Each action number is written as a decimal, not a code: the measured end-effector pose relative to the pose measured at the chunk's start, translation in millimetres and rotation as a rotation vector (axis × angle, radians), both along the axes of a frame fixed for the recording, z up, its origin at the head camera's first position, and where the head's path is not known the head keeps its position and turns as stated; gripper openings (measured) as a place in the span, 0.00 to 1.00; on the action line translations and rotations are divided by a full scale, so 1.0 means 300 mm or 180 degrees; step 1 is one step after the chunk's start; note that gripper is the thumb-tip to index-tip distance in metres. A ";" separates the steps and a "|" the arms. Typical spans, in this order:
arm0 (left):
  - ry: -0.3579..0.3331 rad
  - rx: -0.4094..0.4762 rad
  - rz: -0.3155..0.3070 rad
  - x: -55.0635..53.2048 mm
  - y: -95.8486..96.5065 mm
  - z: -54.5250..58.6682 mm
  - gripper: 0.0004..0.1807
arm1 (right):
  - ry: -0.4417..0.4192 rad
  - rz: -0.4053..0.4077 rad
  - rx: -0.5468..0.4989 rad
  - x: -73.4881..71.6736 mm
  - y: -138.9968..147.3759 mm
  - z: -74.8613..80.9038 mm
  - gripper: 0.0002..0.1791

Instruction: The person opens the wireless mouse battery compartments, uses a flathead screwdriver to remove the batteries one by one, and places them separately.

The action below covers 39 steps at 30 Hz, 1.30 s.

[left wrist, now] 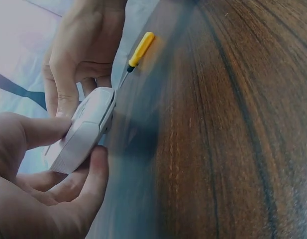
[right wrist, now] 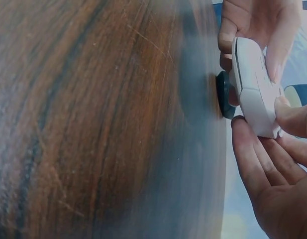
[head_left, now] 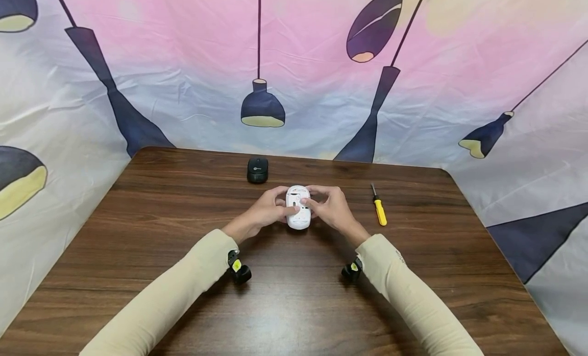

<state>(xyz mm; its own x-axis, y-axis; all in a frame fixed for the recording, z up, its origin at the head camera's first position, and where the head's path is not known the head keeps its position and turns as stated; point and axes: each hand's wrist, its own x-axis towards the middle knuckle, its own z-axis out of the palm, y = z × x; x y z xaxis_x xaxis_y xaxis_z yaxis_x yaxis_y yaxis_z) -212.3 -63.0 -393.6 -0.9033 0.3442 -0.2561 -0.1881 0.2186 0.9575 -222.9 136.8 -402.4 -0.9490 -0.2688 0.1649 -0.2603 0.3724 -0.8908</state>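
A white computer mouse [head_left: 298, 220] is held up between both hands over the table, its underside turned toward the head view. On its left edge my left hand [head_left: 265, 209] grips it, thumb lying across the underside and fingers beneath. From the right side my right hand [head_left: 334, 207] holds the same mouse, with the thumb pressed on the underside. The left wrist view shows the mouse [left wrist: 88, 117] edge-on between thumb and fingers. In the right wrist view the mouse [right wrist: 255, 92] is tilted, with the right fingertips under its near end.
Behind the hands, a black computer mouse [head_left: 258, 170] sits near the far edge of the brown wooden table [head_left: 193, 187]. A screwdriver with a yellow handle [head_left: 380, 213] lies to the right. A printed cloth [head_left: 202, 105] hangs behind the table.
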 end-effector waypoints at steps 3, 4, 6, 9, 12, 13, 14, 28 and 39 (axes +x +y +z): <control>0.0035 -0.0005 0.0003 0.001 0.002 -0.003 0.35 | 0.0002 -0.0066 0.0053 0.000 -0.005 0.002 0.19; 0.0054 -0.0020 0.0000 0.002 0.003 -0.005 0.34 | 0.0031 -0.0105 0.0109 -0.001 -0.006 0.003 0.19; 0.0095 -0.0034 -0.0001 0.002 0.003 -0.007 0.34 | 0.0085 -0.0178 0.0209 -0.005 -0.007 0.004 0.17; 0.0129 -0.0046 0.0013 0.005 0.003 -0.008 0.33 | 0.0130 -0.0287 0.0333 -0.011 -0.010 0.009 0.16; 0.0125 -0.0031 0.0033 0.006 0.000 -0.009 0.33 | 0.0071 -0.0357 0.0337 -0.015 -0.015 0.012 0.15; 0.0120 -0.0033 0.0041 0.006 0.000 -0.009 0.33 | 0.0038 -0.0380 0.0318 -0.016 -0.017 0.013 0.15; 0.0112 -0.0030 0.0046 0.006 -0.001 -0.010 0.33 | -0.0002 -0.0393 0.0276 -0.019 -0.017 0.014 0.14; 0.0018 -0.0021 0.0013 0.007 0.005 -0.012 0.35 | -0.0702 -0.0581 -0.0703 -0.080 -0.003 0.015 0.10; 0.0003 -0.0043 -0.0005 0.005 0.010 -0.014 0.28 | -0.0764 -0.0618 -0.1080 -0.128 0.016 0.029 0.12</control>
